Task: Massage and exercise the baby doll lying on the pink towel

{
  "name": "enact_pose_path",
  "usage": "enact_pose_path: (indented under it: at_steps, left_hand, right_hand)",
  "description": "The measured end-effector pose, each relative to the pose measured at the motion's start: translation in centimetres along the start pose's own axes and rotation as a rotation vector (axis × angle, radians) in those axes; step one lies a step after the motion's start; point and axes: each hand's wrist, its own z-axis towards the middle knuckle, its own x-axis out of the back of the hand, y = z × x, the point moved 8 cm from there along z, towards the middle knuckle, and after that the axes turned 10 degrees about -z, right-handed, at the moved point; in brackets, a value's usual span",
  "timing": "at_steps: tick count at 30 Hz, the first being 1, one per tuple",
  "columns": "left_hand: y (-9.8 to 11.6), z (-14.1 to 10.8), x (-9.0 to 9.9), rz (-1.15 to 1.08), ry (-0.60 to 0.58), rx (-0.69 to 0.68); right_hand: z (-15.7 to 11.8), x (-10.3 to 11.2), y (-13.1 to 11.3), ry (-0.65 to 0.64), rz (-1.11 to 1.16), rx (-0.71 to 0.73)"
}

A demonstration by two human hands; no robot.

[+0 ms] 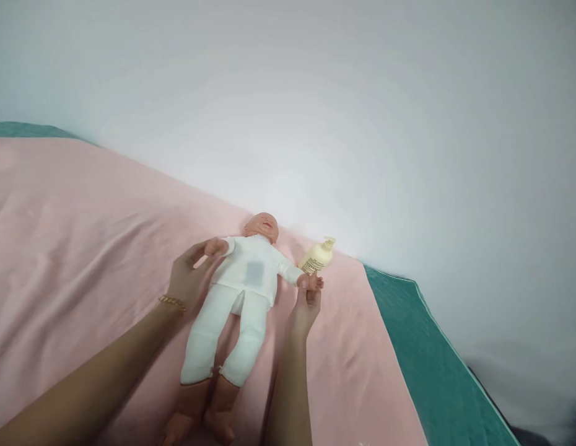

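Your forearms (106,371) flank the baby doll (239,263), left hand (183,279) and right hand (304,316) clamped on its hands (217,247), spreading its arms (289,271); moving them calls for gentleness.

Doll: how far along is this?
Looks done: the doll lies face up in a white top and white pants, sleeves on both arms. In hand: the left hand holds one doll hand, the right hand the other. Possibly left: the feet are bare and the bottle beside the doll has no hand on it; this view can't settle whether either matters.
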Motion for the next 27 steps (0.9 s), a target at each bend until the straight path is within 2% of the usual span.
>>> enact_pose_path:
  at_steps: [2,4,8,11,14,19,27]
  left_hand:
    - [0.4,-0.8,-1.6,0.120,-0.150,-0.068]
    - [0.6,-1.3,-2.8,0.216,-0.290,-0.202]
    - [0.6,-1.9,-4.1,0.368,-0.482,-0.493]
    - [0.6,-2.3,-4.8,0.461,-0.568,-0.600]
    - [0.5,-2.6,-5.4,0.518,-0.618,-0.623]
    - [0.4,-2.8,-5.7,0.504,-0.631,-0.592]
    - [0.3,-2.6,-5.7,0.442,-0.633,-0.542]
  right_hand:
    - [-0.8,-0.8,-1.4,-0.014,0.033,-0.020]
    - [-1.6,-1.9,-2.6,-0.076,0.056,-0.010]
    - [-3.0,-3.9,-4.7,-0.252,-0.049,0.204]
    - [-3.7,-4.7,-5.3,-0.324,-0.134,0.347]
    - [-4.0,-5.0,-5.5,-0.336,-0.185,0.431]
    - [-4.3,-5.7,-6.0,-0.385,-0.230,0.521]
    - [-4.2,-5.6,-6.0,-0.380,-0.262,0.481]
